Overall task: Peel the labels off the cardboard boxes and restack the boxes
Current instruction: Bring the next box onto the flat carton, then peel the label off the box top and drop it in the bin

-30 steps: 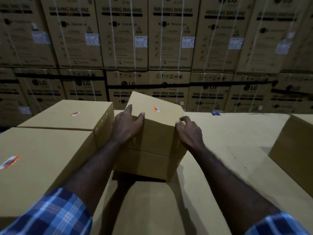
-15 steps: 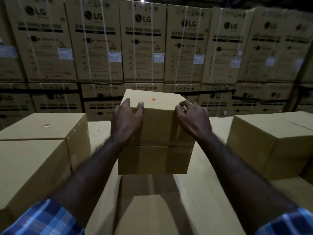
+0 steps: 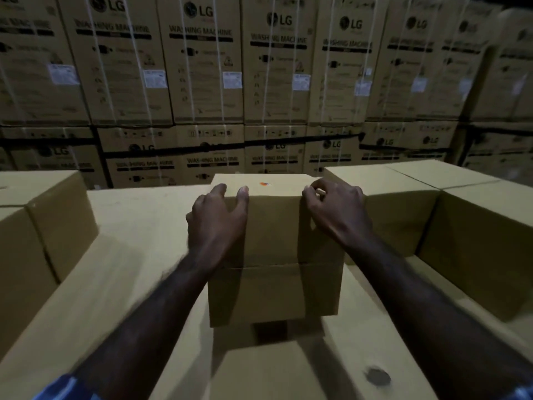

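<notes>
Hands, left hand [image 3: 217, 220] and right hand [image 3: 336, 210], grip the centre-frame box [image 3: 274, 255]; its orange label [image 3: 264, 184] remains unpeeled, restacking unfinished.

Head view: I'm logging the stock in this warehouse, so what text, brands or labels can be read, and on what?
"LG": on the big cartons stacked along the back wall.
"WASHING MACHINE": on those same cartons, under the logo.
White stickers on those cartons: print too small to read.
Orange label on the box that both hands hold: too small and blurred to read.
</notes>
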The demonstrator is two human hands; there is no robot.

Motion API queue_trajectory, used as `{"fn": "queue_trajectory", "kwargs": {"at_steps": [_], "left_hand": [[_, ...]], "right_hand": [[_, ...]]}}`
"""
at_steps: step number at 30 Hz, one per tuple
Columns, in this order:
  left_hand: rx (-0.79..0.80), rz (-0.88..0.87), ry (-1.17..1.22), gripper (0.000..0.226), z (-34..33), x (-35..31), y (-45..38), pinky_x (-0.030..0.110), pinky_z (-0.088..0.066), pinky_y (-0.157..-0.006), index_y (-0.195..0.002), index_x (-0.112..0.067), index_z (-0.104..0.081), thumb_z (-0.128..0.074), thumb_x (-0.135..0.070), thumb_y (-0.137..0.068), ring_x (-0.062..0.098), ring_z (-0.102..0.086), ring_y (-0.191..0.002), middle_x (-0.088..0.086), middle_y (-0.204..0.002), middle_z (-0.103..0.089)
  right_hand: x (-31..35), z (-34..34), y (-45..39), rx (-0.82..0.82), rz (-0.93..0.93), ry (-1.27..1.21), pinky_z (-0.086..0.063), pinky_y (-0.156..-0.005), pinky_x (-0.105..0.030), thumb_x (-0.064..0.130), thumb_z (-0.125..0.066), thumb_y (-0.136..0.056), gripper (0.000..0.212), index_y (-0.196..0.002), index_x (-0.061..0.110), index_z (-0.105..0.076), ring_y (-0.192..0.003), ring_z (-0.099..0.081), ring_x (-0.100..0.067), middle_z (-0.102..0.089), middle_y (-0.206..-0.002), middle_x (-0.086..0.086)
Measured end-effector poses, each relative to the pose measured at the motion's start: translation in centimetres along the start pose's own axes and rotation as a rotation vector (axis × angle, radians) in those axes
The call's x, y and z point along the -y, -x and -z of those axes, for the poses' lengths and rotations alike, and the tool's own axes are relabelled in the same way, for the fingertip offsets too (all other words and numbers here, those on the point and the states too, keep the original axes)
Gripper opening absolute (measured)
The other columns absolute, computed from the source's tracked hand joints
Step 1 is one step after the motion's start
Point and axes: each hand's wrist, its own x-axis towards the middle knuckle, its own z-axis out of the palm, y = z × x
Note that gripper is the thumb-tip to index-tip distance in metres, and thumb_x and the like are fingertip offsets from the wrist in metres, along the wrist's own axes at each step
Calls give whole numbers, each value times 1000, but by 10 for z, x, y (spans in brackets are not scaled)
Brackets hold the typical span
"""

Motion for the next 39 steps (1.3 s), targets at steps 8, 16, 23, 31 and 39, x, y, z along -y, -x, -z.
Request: {"fn": "queue_trajectory", "kwargs": {"at_steps": [8,16,23,31,39], "left_hand": [[45,68,3,59,-47,-54,76,42,-46,-96,-138,-13,-52,-46,-54,-95,30,-59,-116,13,-131,-61],[78,113,-18,61,-50,-55,109,48,-50,-95,-141,-18,-48,-48,-55,-93,30,-58,-116,13,-131,-60],[179,157,-27,62,-43,-35,130,48,-46,-99,-141,-27,-47,-50,-59,-88,30,-52,-124,10,-138,-54],[313,136,-63,67,-38,-20,128,44,-47,-98,-143,-32,-45,-54,-63,-84,27,-51,-123,5,-141,-49],[501,-35,-353,71,-56,-20,91,51,-24,-115,-151,-28,-24,-30,-67,-92,32,-14,-146,14,-160,-13]], "right_hand": [[-90,36,40,77,2,-5,-35,-99,-40,61,-27,-89,60,-119,23,-63,-103,-58,-20,-68,-111,-1],[-106,42,72,86,-4,27,-38,-89,-36,65,-24,-87,63,-125,28,-58,-119,-50,-26,-60,-128,2],[-95,47,99,132,-54,96,-46,-96,-48,59,-31,-88,58,-128,26,-56,-123,-43,-29,-56,-135,5],[-90,42,107,171,-61,117,-41,-100,-43,47,-44,-97,47,-135,23,-52,-120,-39,-21,-49,-143,3],[-75,42,83,279,20,217,-39,-93,-37,46,-46,-95,41,-127,23,-58,-122,-42,-23,-63,-125,3]]}}
